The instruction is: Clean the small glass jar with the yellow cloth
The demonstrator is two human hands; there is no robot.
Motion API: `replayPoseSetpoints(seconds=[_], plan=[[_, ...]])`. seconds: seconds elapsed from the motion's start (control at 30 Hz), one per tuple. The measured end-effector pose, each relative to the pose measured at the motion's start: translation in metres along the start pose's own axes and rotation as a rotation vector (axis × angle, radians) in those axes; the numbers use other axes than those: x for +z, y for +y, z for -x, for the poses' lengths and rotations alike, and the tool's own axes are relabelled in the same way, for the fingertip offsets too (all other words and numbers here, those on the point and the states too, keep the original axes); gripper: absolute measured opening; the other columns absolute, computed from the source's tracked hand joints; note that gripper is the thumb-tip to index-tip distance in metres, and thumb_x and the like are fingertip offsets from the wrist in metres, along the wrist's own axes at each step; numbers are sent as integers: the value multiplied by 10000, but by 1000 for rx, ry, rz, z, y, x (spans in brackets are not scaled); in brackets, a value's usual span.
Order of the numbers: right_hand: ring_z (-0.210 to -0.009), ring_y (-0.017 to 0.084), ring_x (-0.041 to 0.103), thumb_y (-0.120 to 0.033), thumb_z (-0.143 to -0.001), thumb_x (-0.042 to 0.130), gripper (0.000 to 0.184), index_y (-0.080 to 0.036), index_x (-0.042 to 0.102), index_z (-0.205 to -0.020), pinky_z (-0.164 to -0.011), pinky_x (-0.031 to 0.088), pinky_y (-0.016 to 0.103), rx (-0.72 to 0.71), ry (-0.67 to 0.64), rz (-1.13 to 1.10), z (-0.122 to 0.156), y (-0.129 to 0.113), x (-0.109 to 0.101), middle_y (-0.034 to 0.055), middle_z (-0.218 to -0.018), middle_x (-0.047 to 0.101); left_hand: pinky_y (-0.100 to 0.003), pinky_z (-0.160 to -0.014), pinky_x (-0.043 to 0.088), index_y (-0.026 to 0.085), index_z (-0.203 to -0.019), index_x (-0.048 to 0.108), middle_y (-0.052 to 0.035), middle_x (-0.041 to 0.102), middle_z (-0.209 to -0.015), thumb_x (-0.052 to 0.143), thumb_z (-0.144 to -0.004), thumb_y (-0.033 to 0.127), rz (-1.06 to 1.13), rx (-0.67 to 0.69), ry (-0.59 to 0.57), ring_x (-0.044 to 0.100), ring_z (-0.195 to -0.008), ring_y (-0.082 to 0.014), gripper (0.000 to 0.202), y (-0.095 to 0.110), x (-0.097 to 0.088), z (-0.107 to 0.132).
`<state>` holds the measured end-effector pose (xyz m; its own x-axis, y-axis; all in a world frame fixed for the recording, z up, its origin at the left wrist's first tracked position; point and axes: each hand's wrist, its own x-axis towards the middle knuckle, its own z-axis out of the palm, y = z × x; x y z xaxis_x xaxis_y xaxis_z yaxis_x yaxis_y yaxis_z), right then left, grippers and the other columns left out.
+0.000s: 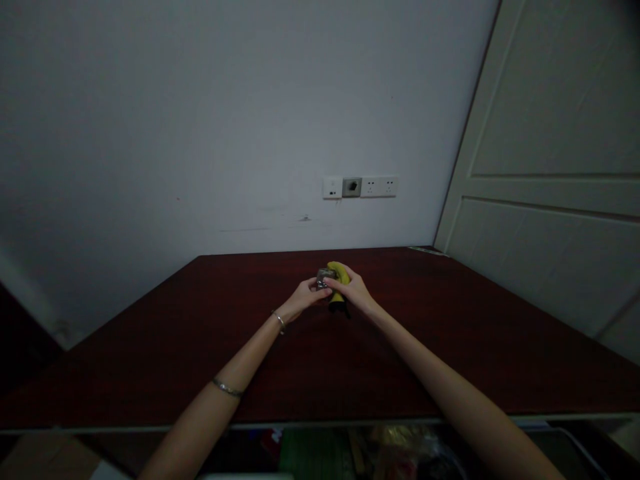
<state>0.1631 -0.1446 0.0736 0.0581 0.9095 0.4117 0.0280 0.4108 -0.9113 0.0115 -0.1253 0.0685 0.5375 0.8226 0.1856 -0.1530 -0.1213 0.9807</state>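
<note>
Near the middle of the dark red table (280,360), both hands meet around two small things held close together. The fingers of my left hand (301,298) are closed on a small grey, shiny block (326,274), its surface glinting like clear wrap. My right hand (356,291) is wrapped around a yellow, curved, banana-like thing (340,271) with a black lower end. The right thumb reaches across toward the grey block. Whether the two things are joined I cannot tell; fingers cover part of both.
Behind the table rises a pale wall with a row of sockets and switches (360,187). A white panelled door (555,147) stands at the right. Below the table's front edge lies an open space with mixed items, including a green one (315,455) and clear plastic wrapping (410,440).
</note>
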Motion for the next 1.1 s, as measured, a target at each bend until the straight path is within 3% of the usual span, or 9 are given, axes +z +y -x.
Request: replayPoseSetpoints(seconds=[0.37,0.57,0.77,1.1], plan=[[-1068,220,557,-388,-624,702,587,-199,539,-1156,-970,400,366,-141,-30,30,-1,3,-3,73,-1169,592,-317,-844,462,111,-1026,616,-111,650,-1047,758,-590,261,-5,116,115,606,-938,-213,483,-5,1,-3],[-1119,217,527,-445,-728,597,415,-226,619,-1080,-1006,365,378,-231,3,-7,1,-7,-6,48,-1171,602,-360,-893,443,129,-1009,617,-99,648,-1053,774,-554,215,61,163,182,596,-971,-223,489,-7,9,-2],[-1143,216,512,-369,-737,616,249,-249,687,-943,-1025,345,385,-366,-26,0,2,-10,-7,27,-1201,582,-355,-911,430,121,-1005,596,-103,646,-1054,778,-543,209,85,184,226,588,-996,-223,504,-11,15,-1],[-1128,222,526,-408,-723,618,334,-232,660,-1005,-1024,354,399,-217,12,-69,-1,-7,-5,21,-1146,616,-333,-891,431,114,-982,571,-112,639,-1051,783,-535,250,109,198,253,592,-976,-213,513,-12,19,2]])
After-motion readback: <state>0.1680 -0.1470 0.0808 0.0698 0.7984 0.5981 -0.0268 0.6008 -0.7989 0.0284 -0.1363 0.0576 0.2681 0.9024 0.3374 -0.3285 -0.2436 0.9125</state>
